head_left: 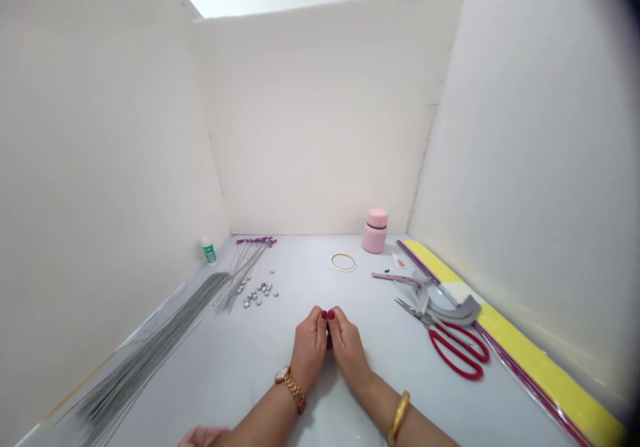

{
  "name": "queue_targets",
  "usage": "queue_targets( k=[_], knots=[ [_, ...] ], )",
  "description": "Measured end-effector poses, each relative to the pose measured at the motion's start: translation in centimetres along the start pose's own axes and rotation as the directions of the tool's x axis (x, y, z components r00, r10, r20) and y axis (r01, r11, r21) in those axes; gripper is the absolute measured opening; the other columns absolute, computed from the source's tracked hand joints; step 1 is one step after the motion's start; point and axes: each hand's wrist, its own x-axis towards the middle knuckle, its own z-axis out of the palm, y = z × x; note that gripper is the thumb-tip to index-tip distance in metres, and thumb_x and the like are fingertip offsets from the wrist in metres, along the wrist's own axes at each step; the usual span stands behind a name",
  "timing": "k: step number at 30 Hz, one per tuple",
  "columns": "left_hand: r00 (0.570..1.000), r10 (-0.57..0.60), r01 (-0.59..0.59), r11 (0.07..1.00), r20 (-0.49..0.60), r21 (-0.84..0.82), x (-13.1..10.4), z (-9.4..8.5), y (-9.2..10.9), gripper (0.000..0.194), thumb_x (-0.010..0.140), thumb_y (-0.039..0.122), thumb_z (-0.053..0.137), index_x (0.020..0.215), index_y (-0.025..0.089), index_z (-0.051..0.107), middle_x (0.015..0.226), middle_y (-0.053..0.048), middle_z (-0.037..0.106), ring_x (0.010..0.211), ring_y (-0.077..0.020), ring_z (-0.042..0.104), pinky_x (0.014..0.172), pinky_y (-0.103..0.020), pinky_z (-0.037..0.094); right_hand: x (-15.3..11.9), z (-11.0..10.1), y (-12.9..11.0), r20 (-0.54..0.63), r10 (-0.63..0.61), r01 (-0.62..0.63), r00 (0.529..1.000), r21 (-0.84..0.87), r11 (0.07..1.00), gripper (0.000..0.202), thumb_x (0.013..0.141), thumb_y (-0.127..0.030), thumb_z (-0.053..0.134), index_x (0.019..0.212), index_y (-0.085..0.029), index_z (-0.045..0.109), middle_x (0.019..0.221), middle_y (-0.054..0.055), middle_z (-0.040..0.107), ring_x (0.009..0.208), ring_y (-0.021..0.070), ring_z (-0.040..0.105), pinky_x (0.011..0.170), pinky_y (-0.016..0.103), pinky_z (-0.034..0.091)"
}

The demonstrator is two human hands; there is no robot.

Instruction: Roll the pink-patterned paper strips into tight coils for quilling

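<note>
My left hand (pixel 310 344) and my right hand (pixel 349 345) meet at the front centre of the table (pixel 240 380), thumbs side by side and fingers curled inward. Both hands are closed; whatever they may hold between them is hidden. A gold watch (pixel 294 391) is on the left wrist, a gold bangle (pixel 399 418) on the right. Silver beads (pixel 257 295) lie scattered to the left of the hands. Red-handled scissors (pixel 453 347) lie to the right, against a grey tool (pixel 457 312).
Grey wires (pixel 165 340) and purple-tipped stems (pixel 256 240) lie left, near a small green-and-white bottle (pixel 209 251). Behind are two rings (pixel 343 262) and a pink flask (pixel 375 232). Yellow sheets (pixel 525 347) line the right wall. Another hand (pixel 203 435) shows at the bottom edge.
</note>
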Motion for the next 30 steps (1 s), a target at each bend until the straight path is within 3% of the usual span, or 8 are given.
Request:
queue_targets(
  k=[20, 30],
  knots=[
    [0.996, 0.022, -0.009, 0.988, -0.083, 0.155, -0.24, 0.33, -0.33, 0.028, 0.086, 0.022, 0.03, 0.058, 0.021, 0.035, 0.054, 0.004, 0.035, 0.051, -0.0135, 0.034, 0.051, -0.025, 0.027, -0.22, 0.28, 0.21, -0.103, -0.09, 0.064, 0.991, -0.232, 0.971, 0.027, 0.088, -0.026, 0.031, 0.065, -0.021, 0.042, 0.056, -0.003, 0.042, 0.051, 0.0135, 0.041, 0.051, 0.024, 0.033],
    [0.999, -0.027, 0.03, 0.993, -0.028, 0.114, -0.08, 0.23, -0.23, 0.028, 0.087, 0.026, 0.029, 0.059, 0.022, 0.034, 0.053, 0.004, 0.034, 0.05, -0.0135, 0.034, 0.05, -0.024, 0.028, -0.13, 0.12, 0.23, -0.117, -0.06, 0.035, 0.991, -0.204, 0.978, 0.027, 0.086, -0.023, 0.033, 0.061, -0.021, 0.044, 0.054, -0.004, 0.042, 0.049, 0.0134, 0.04, 0.05, 0.024, 0.033]
  ],
)
